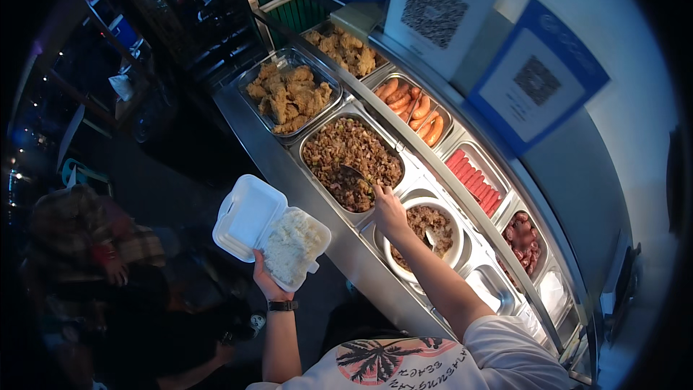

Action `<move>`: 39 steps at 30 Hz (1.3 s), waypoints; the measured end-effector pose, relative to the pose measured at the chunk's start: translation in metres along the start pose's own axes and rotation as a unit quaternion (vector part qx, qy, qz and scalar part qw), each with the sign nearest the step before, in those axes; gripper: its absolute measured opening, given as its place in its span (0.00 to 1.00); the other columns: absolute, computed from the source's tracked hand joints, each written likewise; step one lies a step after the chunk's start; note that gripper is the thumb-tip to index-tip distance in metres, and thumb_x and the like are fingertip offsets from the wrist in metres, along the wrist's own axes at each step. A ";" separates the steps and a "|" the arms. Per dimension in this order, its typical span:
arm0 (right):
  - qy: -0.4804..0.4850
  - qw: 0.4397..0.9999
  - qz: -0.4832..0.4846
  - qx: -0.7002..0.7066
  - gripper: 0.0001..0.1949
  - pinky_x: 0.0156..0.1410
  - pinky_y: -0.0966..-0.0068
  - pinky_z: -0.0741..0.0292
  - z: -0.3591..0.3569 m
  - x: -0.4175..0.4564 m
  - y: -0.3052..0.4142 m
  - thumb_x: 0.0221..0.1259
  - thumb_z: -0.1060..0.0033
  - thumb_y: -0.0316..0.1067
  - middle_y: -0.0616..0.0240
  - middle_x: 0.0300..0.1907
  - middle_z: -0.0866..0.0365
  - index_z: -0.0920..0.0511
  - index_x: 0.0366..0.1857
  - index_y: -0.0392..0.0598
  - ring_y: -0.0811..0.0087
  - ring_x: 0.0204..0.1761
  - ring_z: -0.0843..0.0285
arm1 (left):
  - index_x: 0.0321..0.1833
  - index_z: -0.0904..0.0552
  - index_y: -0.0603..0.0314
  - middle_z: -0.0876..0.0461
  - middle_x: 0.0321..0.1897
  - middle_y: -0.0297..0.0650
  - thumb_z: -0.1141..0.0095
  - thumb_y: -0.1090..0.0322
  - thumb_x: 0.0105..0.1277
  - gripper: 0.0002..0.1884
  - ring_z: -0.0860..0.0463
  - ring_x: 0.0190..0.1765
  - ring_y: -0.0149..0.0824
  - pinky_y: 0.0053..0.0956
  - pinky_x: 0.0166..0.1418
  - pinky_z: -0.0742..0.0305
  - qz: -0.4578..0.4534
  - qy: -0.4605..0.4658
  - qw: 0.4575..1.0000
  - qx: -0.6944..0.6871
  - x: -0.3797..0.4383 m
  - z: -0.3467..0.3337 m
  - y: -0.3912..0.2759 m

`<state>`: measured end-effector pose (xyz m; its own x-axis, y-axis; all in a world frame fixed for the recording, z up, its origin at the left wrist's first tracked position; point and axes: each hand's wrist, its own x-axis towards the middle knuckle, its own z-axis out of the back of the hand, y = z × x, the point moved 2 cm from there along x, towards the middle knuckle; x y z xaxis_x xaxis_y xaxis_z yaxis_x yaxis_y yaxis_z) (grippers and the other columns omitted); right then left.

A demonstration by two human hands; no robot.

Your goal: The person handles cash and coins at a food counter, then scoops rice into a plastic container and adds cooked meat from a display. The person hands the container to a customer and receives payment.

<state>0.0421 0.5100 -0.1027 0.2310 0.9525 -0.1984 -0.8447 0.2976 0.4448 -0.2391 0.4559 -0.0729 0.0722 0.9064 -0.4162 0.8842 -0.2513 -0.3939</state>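
My left hand [269, 280] holds an open white foam takeout box [252, 216] from below, with white rice [293, 247] in its base and the lid folded back. My right hand [387, 208] grips the handle of a dark serving spoon [352, 172], whose bowl rests in chopped, browned meat [341, 143] in a steel tray. Beneath my right forearm, a round white bowl [459, 227] holds more chopped meat and a spoon. Beyond the meat tray, a rectangular container of fried chicken [289, 95] stands on the counter.
Behind a metal rail [427, 157] sit trays of sausages [414, 108], red hotdogs [472, 181], small dark sausages [522, 244] and more fried chicken [346, 51]. Two signs with printed codes [536, 78] stand above. At lower left, people sit in the dark, one in a plaid shirt [73, 227].
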 end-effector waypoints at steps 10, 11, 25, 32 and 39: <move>-0.089 0.989 0.049 -0.104 0.20 0.41 0.63 0.23 -0.038 -0.026 -0.018 0.55 0.48 0.27 0.54 0.45 0.28 0.28 0.55 0.53 0.52 0.44 0.24 | 0.68 0.35 0.62 0.28 0.64 0.47 0.59 0.49 0.74 0.28 0.26 0.63 0.48 0.45 0.64 0.28 -0.044 0.013 0.997 0.062 -0.029 -0.020 -0.029; -0.087 0.990 0.050 -0.096 0.20 0.41 0.63 0.23 -0.040 -0.023 -0.019 0.56 0.48 0.27 0.53 0.45 0.28 0.28 0.55 0.53 0.52 0.44 0.24 | 0.68 0.35 0.62 0.28 0.63 0.47 0.59 0.49 0.74 0.28 0.26 0.63 0.48 0.45 0.63 0.27 -0.037 0.021 0.997 0.070 -0.022 -0.026 -0.037; -0.130 0.949 -0.285 0.019 0.25 0.43 0.59 0.24 -0.065 -0.034 0.054 0.56 0.55 0.23 0.57 0.44 0.28 0.32 0.61 0.55 0.54 0.43 0.24 | 0.65 0.32 0.67 0.24 0.59 0.48 0.58 0.47 0.73 0.29 0.22 0.58 0.48 0.43 0.61 0.25 0.264 0.137 0.926 0.232 0.222 -0.107 -0.101; -0.187 0.928 -0.320 0.018 0.28 0.46 0.62 0.24 -0.084 -0.046 0.113 0.54 0.53 0.22 0.58 0.44 0.31 0.34 0.64 0.53 0.54 0.44 0.28 | 0.65 0.33 0.67 0.26 0.60 0.49 0.56 0.46 0.72 0.31 0.23 0.59 0.48 0.46 0.61 0.26 0.347 0.197 0.878 0.263 0.288 -0.136 -0.095; -0.322 0.884 -0.331 0.078 0.28 0.48 0.59 0.26 -0.109 -0.042 0.121 0.53 0.54 0.22 0.55 0.43 0.30 0.32 0.62 0.51 0.52 0.45 0.28 | 0.71 0.40 0.65 0.36 0.69 0.53 0.60 0.45 0.72 0.34 0.33 0.68 0.55 0.52 0.70 0.35 0.442 0.324 0.813 0.198 0.303 -0.131 -0.085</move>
<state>-0.1222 0.4991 -0.1357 0.9185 0.3916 0.0554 -0.3572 0.7610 0.5415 -0.2324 0.7967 -0.0585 0.9398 0.2682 -0.2120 0.1453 -0.8747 -0.4623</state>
